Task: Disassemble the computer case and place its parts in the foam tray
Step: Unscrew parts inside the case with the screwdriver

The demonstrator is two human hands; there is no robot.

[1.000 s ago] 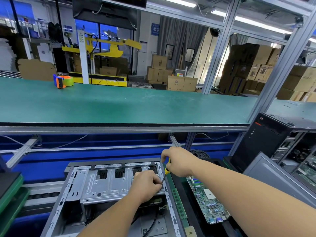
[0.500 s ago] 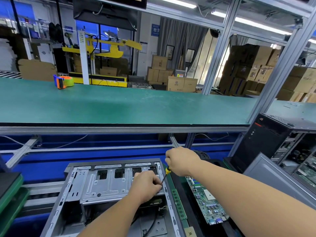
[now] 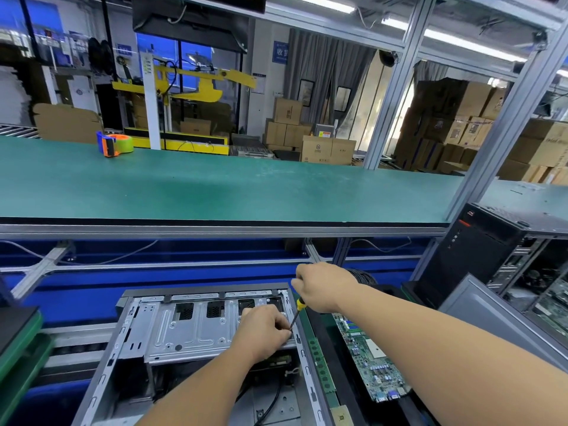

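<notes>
An open grey computer case (image 3: 184,333) lies on its side at the bottom centre, its metal drive cage facing up. My right hand (image 3: 322,287) grips a screwdriver (image 3: 295,315) with a yellow and black handle, its tip angled down at the cage's right edge. My left hand (image 3: 264,330) rests on the cage with curled fingers right at the tip; what they pinch is hidden. To the right, a green motherboard (image 3: 368,361) and a memory stick (image 3: 321,367) lie in the black foam tray (image 3: 316,321).
A long green conveyor belt (image 3: 215,186) runs across behind the bench, with a tape dispenser (image 3: 115,144) on it. Another black computer tower (image 3: 479,250) stands open at the right, a grey panel (image 3: 491,321) leaning by it. Green trays (image 3: 21,348) sit at the left.
My right hand with the screwdriver has shifted slightly to the right and turned a little. My left hand stays at the tip on the cage.
</notes>
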